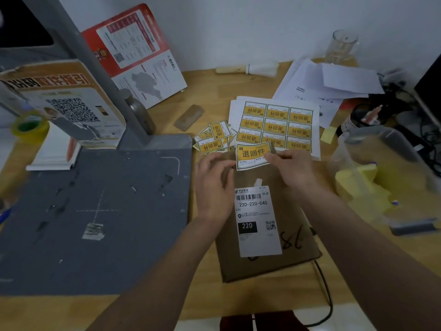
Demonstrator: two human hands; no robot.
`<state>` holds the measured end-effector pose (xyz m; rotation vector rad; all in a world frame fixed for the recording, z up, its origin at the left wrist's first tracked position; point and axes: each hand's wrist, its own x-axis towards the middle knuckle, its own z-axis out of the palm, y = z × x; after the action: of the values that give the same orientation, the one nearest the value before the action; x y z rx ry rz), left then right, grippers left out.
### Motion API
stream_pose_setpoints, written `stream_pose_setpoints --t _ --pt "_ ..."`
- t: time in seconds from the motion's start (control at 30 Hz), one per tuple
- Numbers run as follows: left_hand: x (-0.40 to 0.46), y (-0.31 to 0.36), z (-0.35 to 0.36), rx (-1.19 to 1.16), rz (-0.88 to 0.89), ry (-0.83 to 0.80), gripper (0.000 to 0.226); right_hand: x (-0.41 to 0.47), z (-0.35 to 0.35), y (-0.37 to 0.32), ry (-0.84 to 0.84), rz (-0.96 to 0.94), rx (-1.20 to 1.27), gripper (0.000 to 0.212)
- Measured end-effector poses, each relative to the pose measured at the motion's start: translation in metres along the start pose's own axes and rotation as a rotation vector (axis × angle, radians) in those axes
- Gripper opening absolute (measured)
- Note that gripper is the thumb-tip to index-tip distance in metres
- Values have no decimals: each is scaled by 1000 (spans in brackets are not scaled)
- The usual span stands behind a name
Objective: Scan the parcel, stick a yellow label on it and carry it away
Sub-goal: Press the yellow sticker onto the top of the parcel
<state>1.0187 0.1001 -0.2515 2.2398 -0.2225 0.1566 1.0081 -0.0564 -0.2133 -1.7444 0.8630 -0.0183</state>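
Yellow label, brown parcel, grey mat

The yellow label pinched in my right grip reads 退回件; the parcel's white shipping slip shows 220-220-C40 and 220, and the cardboard bears handwritten 38

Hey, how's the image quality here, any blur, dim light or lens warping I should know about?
Head view: dim, flat light with soft shadows; wide-angle bending at the edges; the plastic container on the right is smeared, while the white shipping label on the parcel reads sharp, as does the yellow label that the right hand pinches.
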Motion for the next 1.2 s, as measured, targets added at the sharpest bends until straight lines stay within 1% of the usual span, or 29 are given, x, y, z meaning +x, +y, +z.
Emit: stream_pose_setpoints --t 0.13,0.27,0.33,0.43,0.5,0.6,0.7,0.83,1.0,1.1,1.2 --pt "-3 -1 4 30 51 -21 17 0 0 5 12 3 -40 15" --pt "-3 0 5 85 95 -77 19 1 0 5 -7 1 -58 12" --pt "-4 0 5 118 120 -78 21 3 0 6 -17 -4 -64 14" --pt "-6 0 5 155 216 -93 28 5 1 9 -20 -15 -82 15" --pt "-6 2 6 243 282 -182 35 8 1 12 -17 -38 -116 16" --pt "-4 4 10 500 304 -355 52 12 2 15 1 -88 -194 18" --pt "-1 4 15 652 340 -407 61 14 4 18 41 -158 -292 22" --pt "2 3 20 704 278 -440 68 14 8 25 121 -200 -406 23" --pt "5 5 20 697 182 -445 75 14 6 24 129 -178 -443 31" --pt "7 3 18 703 180 -444 76 13 8 26 135 -121 -378 30" --pt "8 -1 15 689 178 -432 74 5 12 31 170 -50 -221 23"
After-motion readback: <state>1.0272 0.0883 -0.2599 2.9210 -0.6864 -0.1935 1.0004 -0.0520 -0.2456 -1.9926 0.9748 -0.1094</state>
